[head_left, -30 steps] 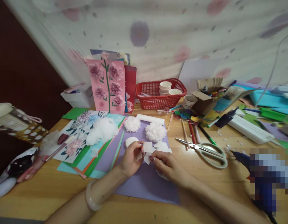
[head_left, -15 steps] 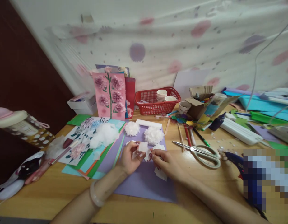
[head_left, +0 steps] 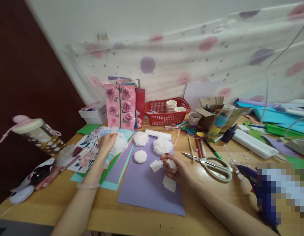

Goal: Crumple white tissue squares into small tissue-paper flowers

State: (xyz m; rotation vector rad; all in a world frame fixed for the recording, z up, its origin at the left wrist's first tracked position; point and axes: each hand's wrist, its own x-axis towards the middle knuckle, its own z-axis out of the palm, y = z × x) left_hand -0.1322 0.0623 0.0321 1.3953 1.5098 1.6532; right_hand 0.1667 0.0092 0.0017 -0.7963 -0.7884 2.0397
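Note:
My left hand point(head_left: 106, 143) reaches out to the left and rests on a fluffy heap of white tissue point(head_left: 119, 144) lying on the coloured paper sheets; its fingers curl into the heap. My right hand point(head_left: 173, 166) stays over the purple sheet point(head_left: 147, 186), fingers pinched on small white tissue squares point(head_left: 157, 165). Another white square point(head_left: 169, 183) lies just below that hand. Three white tissue flowers sit on the purple sheet: a flat round one point(head_left: 140, 156), one at the top left point(head_left: 141, 138) and a bigger one point(head_left: 162, 145).
Scissors point(head_left: 211, 164), pens and sticks lie right of the purple sheet. A red basket point(head_left: 166, 111) with paper cups stands at the back, beside a pink flower card point(head_left: 120, 106). A glue gun point(head_left: 250, 175) is at the right, a bottle point(head_left: 36, 134) at the left.
My left hand has let go of the tissue squares and moved left to the fluffy white heap. My right hand keeps the squares. The camera has tilted up.

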